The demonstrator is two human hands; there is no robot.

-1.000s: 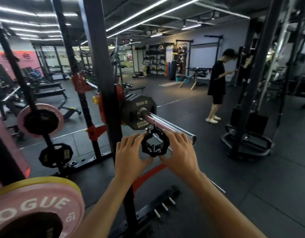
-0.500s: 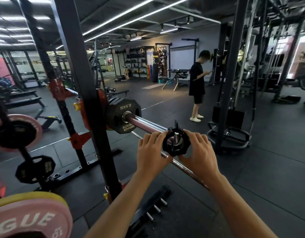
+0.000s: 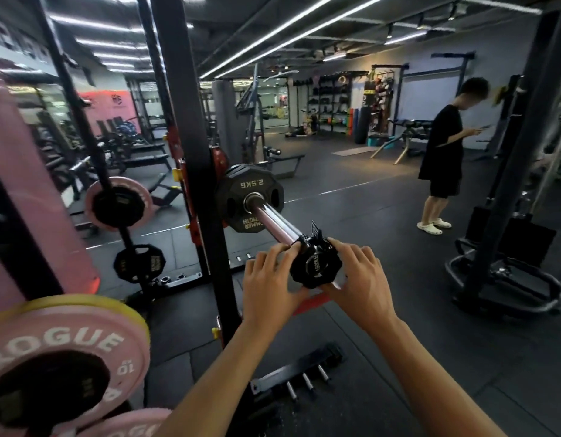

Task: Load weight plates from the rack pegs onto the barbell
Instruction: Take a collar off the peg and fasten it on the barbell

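The barbell's chrome sleeve (image 3: 274, 220) points toward me from the rack. A black 2.5 kg plate (image 3: 249, 197) sits on it, up against a red plate behind the upright. A black barbell collar (image 3: 315, 268) is over the sleeve's near end. My left hand (image 3: 268, 280) holds the collar's left side and my right hand (image 3: 359, 280) holds its right side. Pink plates hang on rack pegs: a large pink ROGUE plate (image 3: 68, 351) at lower left, and a smaller pink plate (image 3: 118, 203) farther back with a small black plate (image 3: 139, 263) below it.
A black rack upright (image 3: 194, 171) stands just left of the sleeve. A person in black (image 3: 441, 152) stands on the floor at the right. Another black post and its base (image 3: 506, 272) are at far right. Storage pegs (image 3: 304, 380) stick out low by my arms.
Both hands carried the collar from below the sleeve up onto its near end. My view swung back to the left, bringing the pink plates closer.
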